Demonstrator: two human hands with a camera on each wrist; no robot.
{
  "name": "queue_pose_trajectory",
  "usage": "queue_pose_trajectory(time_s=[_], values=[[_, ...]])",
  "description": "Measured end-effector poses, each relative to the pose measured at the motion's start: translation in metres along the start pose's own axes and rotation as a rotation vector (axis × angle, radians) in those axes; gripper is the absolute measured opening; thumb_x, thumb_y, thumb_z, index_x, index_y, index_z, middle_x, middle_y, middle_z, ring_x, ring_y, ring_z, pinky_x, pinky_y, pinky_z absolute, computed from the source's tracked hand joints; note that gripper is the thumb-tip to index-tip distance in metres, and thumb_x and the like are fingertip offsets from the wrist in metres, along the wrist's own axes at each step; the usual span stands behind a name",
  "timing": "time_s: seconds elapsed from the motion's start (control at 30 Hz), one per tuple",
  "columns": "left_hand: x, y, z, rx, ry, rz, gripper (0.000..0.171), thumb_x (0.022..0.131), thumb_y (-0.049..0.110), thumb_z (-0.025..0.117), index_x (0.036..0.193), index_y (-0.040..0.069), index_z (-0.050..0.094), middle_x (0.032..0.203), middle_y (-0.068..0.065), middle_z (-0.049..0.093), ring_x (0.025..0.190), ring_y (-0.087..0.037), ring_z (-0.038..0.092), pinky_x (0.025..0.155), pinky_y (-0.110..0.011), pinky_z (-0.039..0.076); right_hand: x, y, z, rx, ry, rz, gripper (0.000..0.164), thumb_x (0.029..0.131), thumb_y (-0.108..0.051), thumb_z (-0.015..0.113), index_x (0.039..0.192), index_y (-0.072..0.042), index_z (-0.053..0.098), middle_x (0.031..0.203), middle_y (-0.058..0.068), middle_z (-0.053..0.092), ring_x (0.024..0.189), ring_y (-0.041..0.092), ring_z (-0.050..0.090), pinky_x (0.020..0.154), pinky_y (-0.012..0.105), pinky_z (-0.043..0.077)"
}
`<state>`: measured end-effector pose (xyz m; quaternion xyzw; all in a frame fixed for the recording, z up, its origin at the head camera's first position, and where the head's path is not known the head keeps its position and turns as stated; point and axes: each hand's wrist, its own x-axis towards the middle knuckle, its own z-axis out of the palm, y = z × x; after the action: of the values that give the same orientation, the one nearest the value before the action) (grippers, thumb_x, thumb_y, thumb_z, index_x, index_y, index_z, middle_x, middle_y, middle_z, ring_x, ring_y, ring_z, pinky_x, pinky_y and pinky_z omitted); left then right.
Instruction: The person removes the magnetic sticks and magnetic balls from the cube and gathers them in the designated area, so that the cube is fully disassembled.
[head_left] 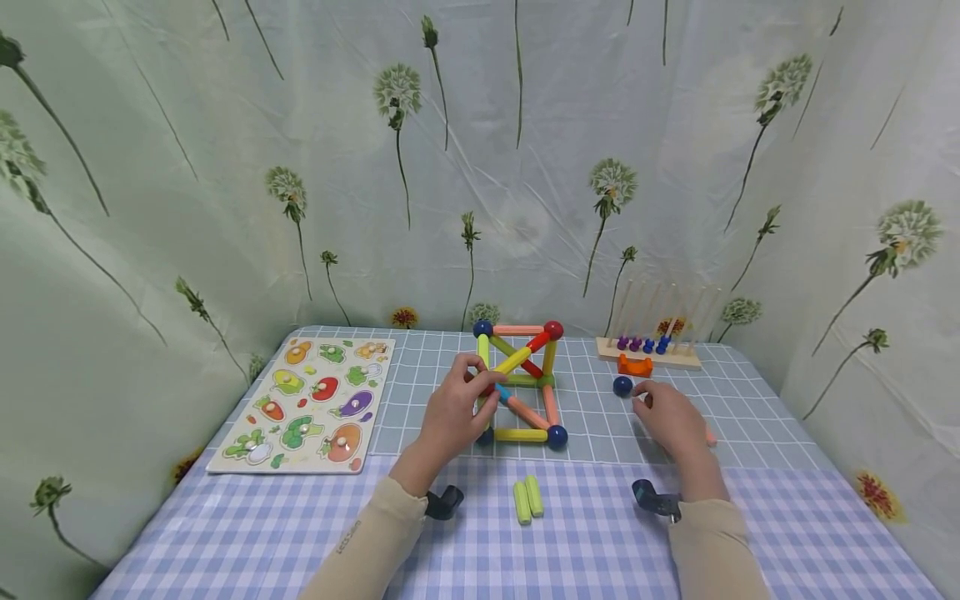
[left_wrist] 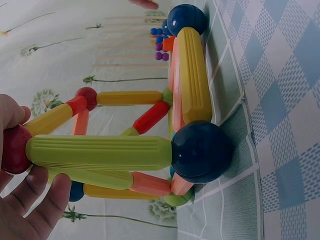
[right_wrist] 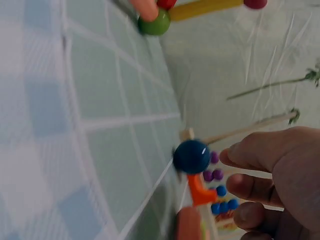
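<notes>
Gridded tabletop (head_left: 600,429), loose blue ball (head_left: 622,386) just beside the right hand (head_left: 669,419).

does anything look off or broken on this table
Nothing looks spilled or broken. The one odd spot is the stick frame: its front-right blue ball has no upright, while its front-left blue ball has a green stick standing on it, so the frame looks lopsided, probably just unfinished.
</notes>
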<state>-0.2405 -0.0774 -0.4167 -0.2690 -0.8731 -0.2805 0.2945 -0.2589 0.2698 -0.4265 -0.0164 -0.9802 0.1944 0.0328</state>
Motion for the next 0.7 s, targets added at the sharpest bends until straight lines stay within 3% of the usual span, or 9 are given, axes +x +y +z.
queue_pose_trajectory(time_s=[0.33,0.53,0.7], values=[[-0.001,0.001,-0.001,0.011,-0.001,-0.002,0.019,0.091,0.019,0.073,0.110,0.019,0.072,0.110,-0.002,0.046,0.080,-0.010,0.052,0.058,-0.016,0.044,0.001,-0.034,0.007,0.091,-0.019,-0.077,0.027,0.098,-0.021,0.061,0.121,-0.009,0.067,0.103,0.010,0.068,0.088,0.024,0.056,0.083,0.043,0.053],[-0.001,0.001,-0.001,0.017,0.003,0.007,0.019,0.091,0.019,0.073,0.110,0.019,0.072,0.111,-0.003,0.046,0.079,-0.011,0.053,0.057,-0.016,0.043,0.002,-0.048,0.021,0.125,-0.077,-0.152,0.024,0.097,-0.023,0.064,0.119,-0.013,0.069,0.101,0.006,0.067,0.086,0.020,0.055,0.077,0.034,0.053],[0.000,0.001,-0.001,0.003,-0.007,-0.007,0.018,0.091,0.019,0.073,0.110,0.017,0.073,0.110,-0.003,0.046,0.080,-0.011,0.053,0.058,-0.016,0.044,0.000,-0.061,0.029,0.166,-0.191,-0.232,0.020,0.094,-0.025,0.069,0.113,-0.017,0.070,0.101,0.002,0.067,0.086,0.017,0.055,0.078,0.032,0.052]])
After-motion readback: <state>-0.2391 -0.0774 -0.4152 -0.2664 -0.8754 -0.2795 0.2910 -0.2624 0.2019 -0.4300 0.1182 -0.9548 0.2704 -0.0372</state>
